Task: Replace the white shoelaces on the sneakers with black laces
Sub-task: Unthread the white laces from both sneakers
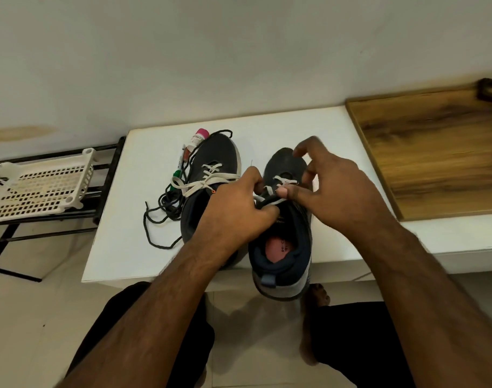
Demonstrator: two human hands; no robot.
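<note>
Here, both of my forearms reach in from the bottom of the frame and meet over the nearer sneaker (pixel 284 219), which lies on the white table (pixel 295 130) with its heel overhanging the front edge and its toe pointing at the wall. My left hand (pixel 239 208) sits knuckles-up over the throat of the shoe, its fingers curled down and pinching the white lace (pixel 270 191) where it crosses the tongue. My right hand (pixel 331 189) comes in from the other side: thumb and forefinger close on the same lace near the upper eyelets, while the remaining fingers arch up and spread above the toe.

The shoe is dark grey with a navy collar, a pale pull tab at the heel and a pink insole showing through the opening. Its white lace is slack, running across only the lower eyelets.

Just to its left lies the second sneaker (pixel 211 169), of the same dark colour, its own white lace (pixel 205 180) threaded and loosely knotted, with one end trailing toward my left hand. A black lace (pixel 166 208) lies in a loose tangle on the table beside that shoe, one strand looping up around its toe.

Beyond the tangle lie a pink-capped tube (pixel 198 137) and a green-capped marker (pixel 179 169). A wooden board (pixel 435 152) covers the table's right end; a white plastic basket (pixel 34 189) rests on a black rack at left.
</note>
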